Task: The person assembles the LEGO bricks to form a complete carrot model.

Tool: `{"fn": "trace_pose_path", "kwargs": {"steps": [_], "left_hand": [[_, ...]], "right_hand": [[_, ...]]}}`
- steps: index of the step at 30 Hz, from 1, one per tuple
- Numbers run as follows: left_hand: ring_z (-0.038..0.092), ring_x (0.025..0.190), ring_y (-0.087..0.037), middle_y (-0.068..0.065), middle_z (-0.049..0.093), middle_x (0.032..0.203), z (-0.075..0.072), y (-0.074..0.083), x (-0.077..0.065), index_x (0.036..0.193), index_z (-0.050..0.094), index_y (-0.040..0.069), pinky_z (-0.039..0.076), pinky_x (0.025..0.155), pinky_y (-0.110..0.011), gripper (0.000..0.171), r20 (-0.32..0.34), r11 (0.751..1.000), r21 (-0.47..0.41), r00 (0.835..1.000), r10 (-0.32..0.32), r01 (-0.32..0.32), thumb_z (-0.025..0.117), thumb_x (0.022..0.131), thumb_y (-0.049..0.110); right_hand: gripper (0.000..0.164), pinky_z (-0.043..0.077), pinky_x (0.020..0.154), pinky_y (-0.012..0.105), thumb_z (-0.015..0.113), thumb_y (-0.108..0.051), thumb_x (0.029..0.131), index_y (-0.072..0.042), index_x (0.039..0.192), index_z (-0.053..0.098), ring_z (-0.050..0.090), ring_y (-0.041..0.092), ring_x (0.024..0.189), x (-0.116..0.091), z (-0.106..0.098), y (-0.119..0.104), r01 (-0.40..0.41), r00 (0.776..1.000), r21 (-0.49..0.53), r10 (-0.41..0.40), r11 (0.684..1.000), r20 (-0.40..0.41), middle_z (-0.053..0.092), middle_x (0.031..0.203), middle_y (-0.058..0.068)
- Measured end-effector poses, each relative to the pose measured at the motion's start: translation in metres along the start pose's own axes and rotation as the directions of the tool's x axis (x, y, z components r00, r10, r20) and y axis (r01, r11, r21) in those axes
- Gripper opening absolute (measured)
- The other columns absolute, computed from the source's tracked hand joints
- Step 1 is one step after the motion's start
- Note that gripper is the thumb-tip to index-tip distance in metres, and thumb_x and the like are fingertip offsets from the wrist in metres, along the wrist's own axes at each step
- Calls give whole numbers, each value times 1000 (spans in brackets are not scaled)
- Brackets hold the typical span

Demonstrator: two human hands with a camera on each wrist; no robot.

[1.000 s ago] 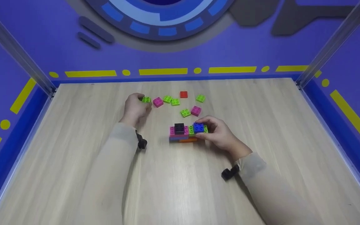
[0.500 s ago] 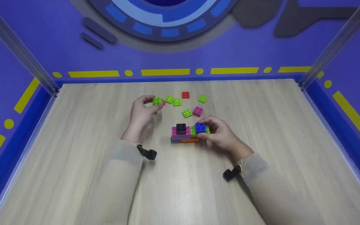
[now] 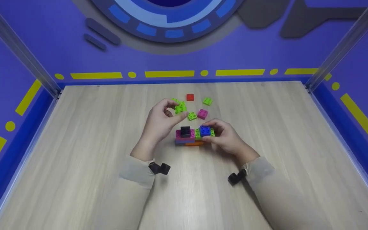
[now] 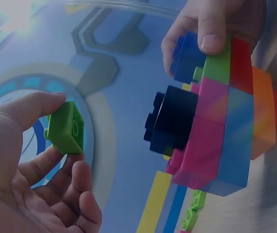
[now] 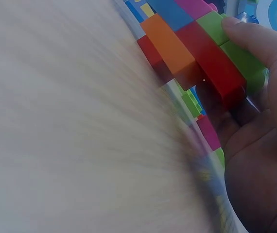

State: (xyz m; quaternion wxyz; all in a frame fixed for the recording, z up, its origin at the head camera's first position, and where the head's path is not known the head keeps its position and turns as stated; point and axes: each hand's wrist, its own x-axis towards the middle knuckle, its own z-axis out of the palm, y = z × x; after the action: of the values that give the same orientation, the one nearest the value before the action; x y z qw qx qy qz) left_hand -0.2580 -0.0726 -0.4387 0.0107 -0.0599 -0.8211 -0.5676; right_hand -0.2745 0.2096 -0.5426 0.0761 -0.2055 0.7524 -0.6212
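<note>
My left hand [image 3: 161, 119] pinches a green toy brick [image 4: 66, 130] between thumb and fingertips, its hollow underside facing the stack in the left wrist view. To the right, a stack of toy bricks [image 3: 184, 140] stands on the table, with pink, green, blue, red and orange layers. A black brick [image 3: 185, 131] tops its left part and a blue brick [image 3: 205, 130] its right part. My right hand [image 3: 228, 139] grips the stack's right end, thumb on the near side. Its other fingers are partly hidden behind the bricks. The held green brick is apart from the stack.
Beyond the stack lie loose bricks: a red one [image 3: 190, 97], a green one [image 3: 207, 101], a pink one [image 3: 203, 114] and another green one [image 3: 192, 115]. More green bricks are partly hidden behind my left hand. Blue panels [image 3: 133, 57] wall the wooden table [image 3: 91, 134].
My left hand has moved right and nearer the stack, carrying the green brick over the loose bricks. The right hand stays on the stack, which stands in the same place.
</note>
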Motion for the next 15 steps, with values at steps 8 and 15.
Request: {"fn": "trace_pose_path", "kwargs": {"steps": [8, 15], "left_hand": [[64, 123, -27, -1, 74, 132, 15, 4, -7, 135, 78, 15, 56, 102, -44, 45, 140, 983, 153, 987, 76, -97, 89, 99, 41], [65, 130, -36, -3, 74, 128, 25, -8, -6, 125, 78, 17, 56, 111, -49, 35, 191, 977, 162, 976, 105, -137, 90, 99, 36]], "right_hand": [[46, 62, 101, 23, 84, 7, 96, 11, 139, 67, 75, 10, 115, 0, 0, 0, 25, 1000, 45, -25, 999, 2, 78, 131, 0], [44, 62, 101, 24, 84, 4, 98, 8, 139, 68, 75, 11, 116, 0, 0, -2, 22, 1000, 17, -23, 1000, 5, 78, 129, -6]]}}
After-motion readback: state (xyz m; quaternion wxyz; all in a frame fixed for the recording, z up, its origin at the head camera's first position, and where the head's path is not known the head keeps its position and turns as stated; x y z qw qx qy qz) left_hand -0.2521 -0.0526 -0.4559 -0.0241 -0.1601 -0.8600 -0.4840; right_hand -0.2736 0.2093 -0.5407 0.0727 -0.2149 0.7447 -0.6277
